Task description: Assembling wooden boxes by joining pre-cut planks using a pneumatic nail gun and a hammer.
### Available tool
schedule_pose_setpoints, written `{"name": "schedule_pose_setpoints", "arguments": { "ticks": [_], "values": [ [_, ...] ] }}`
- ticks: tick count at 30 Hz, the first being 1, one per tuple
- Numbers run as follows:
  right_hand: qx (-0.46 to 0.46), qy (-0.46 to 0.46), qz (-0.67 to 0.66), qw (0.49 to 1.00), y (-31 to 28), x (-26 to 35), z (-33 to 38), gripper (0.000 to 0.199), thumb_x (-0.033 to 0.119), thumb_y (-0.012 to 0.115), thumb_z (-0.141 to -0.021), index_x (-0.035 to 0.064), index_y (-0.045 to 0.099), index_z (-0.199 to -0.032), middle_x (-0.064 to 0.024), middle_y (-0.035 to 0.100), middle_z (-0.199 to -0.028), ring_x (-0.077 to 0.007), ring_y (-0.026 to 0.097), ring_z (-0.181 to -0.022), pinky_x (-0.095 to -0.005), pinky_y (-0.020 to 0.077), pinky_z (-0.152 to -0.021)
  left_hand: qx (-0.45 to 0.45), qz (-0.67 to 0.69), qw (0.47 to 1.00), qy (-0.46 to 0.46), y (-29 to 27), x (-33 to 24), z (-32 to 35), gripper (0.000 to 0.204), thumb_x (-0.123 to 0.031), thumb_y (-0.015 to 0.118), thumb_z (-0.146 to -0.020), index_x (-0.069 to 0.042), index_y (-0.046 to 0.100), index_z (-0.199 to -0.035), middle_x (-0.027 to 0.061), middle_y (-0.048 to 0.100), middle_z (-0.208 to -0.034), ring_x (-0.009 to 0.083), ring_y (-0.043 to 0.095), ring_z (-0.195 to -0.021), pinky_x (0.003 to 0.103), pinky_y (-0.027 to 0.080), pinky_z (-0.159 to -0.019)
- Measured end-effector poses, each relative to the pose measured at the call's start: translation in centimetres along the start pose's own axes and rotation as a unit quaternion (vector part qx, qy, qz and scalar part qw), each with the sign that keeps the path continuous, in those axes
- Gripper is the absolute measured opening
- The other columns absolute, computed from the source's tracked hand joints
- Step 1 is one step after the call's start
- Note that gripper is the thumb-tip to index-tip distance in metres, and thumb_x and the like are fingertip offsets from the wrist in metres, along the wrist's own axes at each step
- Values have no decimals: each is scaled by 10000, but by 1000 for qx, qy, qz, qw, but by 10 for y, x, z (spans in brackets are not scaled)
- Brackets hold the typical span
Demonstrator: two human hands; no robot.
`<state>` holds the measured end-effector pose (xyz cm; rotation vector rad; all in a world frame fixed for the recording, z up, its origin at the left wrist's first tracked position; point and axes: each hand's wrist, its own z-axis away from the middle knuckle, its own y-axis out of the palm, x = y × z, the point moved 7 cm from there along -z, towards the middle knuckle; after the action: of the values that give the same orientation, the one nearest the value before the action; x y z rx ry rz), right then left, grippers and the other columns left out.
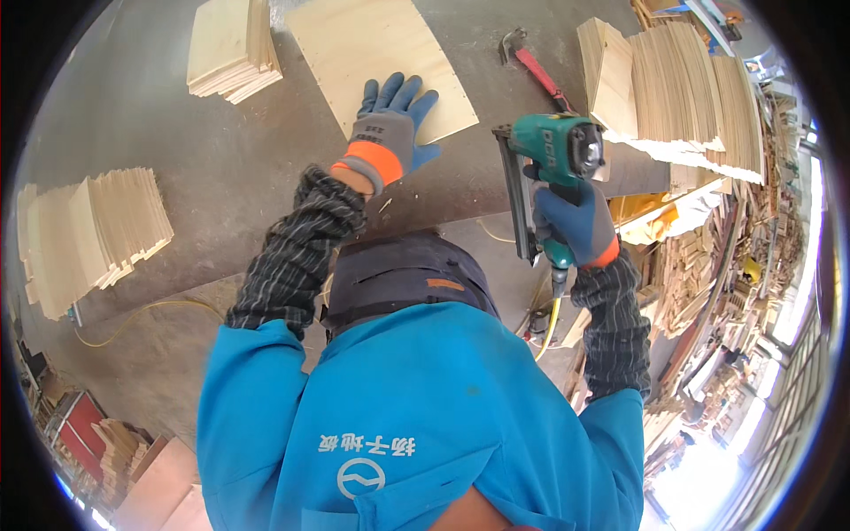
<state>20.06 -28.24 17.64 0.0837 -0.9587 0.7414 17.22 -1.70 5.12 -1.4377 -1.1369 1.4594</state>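
My left hand [391,124], in a grey and blue glove with an orange cuff, lies flat with spread fingers on the near edge of a light plywood sheet [376,53] on the grey workbench [221,177]. My right hand [574,221], in a blue glove, grips the handle of a green pneumatic nail gun [549,164] held upright just right of the sheet, its long black magazine pointing down. A yellow air hose [549,323] hangs from the gun's handle.
Stacks of thin plywood pieces sit at the bench's left [88,234], far left [232,49] and right [682,93]. A red-handled hammer [531,62] lies behind the gun. Wood scraps [708,283] pile up beyond the bench's right edge. A yellow hose [142,314] loops on the left.
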Motion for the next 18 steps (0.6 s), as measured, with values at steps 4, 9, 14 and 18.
{"name": "schedule_pose_setpoints", "arguments": {
  "ticks": [4,9,14,18],
  "values": [
    [52,8,41,998,14,2,-36,406,159,663,-990,-40,660,-1344,-13,624,-803,-95,588,-650,-273,494,-587,-36,-1,999,-13,11,1,2,774,-423,788,-889,-214,514,-1582,105,414,-1692,337,297,-1605,562,176,-1336],
    [86,40,29,995,18,0,-64,411,162,687,-980,-26,658,-1344,-11,597,-808,-94,587,-675,-270,505,-592,-51,16,999,-7,8,-1,2,749,-388,791,-887,-225,533,-1571,93,418,-1693,323,314,-1601,549,182,-1340],
    [136,57,25,989,21,-6,-79,399,161,688,-973,-20,663,-1328,-13,598,-807,-99,582,-665,-277,501,-581,-63,29,998,-7,6,-2,2,730,-367,799,-876,-232,558,-1552,83,423,-1693,322,327,-1596,543,185,-1343],
    [124,66,41,989,16,-8,-82,406,161,686,-971,-22,661,-1333,-20,607,-798,-105,585,-656,-279,503,-581,-68,36,997,-14,8,-1,2,713,-349,801,-865,-234,579,-1533,81,442,-1678,322,340,-1589,548,197,-1341]
  ]
}}
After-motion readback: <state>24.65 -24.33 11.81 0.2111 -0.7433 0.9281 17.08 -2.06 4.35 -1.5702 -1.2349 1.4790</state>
